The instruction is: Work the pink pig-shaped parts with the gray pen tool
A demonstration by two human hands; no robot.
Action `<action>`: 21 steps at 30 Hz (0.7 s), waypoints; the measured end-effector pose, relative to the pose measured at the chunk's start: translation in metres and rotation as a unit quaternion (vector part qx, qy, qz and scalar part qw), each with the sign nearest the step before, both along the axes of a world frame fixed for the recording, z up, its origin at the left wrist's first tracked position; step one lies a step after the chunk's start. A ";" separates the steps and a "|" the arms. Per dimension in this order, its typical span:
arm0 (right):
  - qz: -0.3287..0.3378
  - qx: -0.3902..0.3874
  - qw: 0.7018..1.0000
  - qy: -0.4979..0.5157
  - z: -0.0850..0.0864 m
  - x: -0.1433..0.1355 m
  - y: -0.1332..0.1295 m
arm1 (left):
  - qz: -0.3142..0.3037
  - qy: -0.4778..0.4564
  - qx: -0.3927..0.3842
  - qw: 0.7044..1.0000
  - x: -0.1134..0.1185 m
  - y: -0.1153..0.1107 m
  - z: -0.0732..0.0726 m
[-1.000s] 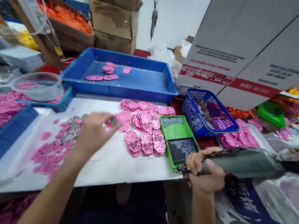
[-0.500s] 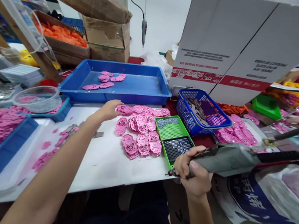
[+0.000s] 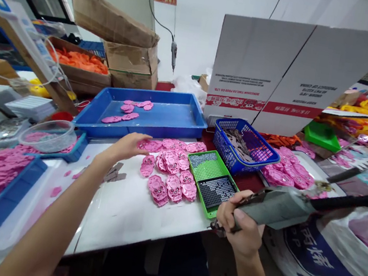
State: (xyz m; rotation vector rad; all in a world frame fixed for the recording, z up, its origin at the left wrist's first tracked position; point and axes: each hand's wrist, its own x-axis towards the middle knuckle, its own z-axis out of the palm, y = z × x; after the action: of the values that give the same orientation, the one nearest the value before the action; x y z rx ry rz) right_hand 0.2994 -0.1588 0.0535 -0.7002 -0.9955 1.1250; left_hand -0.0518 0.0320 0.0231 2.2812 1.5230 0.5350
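Note:
My left hand [image 3: 129, 146] reaches over the white table to the upper left end of a group of pink pieces [image 3: 171, 161]; its fingertips are on or beside a pink piece [image 3: 151, 145], and its grip is blurred. My right hand [image 3: 242, 223] is closed around a grey-green electric screwdriver [image 3: 272, 206], whose tip points left near the table's front edge. Between the pink pieces and the screwdriver lies a green tray [image 3: 210, 168] with small screws in its upper part and a black perforated plate [image 3: 216, 191] in its lower part.
Behind is a blue tray [image 3: 144, 127] with a few pink pieces. A blue basket [image 3: 245, 163] holds grey strips. A blue bin [image 3: 6, 194] of pink parts stands at left. Grey strips [image 3: 115, 174] lie under my left forearm. Another screwdriver [image 3: 173, 54] hangs at the back.
The view has tilted up a little, so the table things appear lower. My left hand stays by the same pink piece, and my right hand still holds the screwdriver.

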 end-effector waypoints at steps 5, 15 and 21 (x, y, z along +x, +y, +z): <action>0.000 0.005 1.000 -0.001 0.004 0.000 -0.001 | -0.109 -0.020 0.019 0.994 0.003 -0.132 -0.018; 0.044 0.013 0.999 -0.013 0.012 -0.031 -0.002 | -0.176 -0.076 -0.062 0.980 0.024 -0.186 -0.050; 0.022 0.019 0.999 -0.034 0.022 -0.038 -0.013 | -0.103 -0.175 -0.042 0.978 0.035 -0.226 -0.042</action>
State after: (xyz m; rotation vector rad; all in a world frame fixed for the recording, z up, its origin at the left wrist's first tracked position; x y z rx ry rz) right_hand 0.2611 -0.1714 0.0755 -0.6923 -1.0920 1.1228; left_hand -0.0167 -0.1944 -0.0188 2.1116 1.1074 0.7498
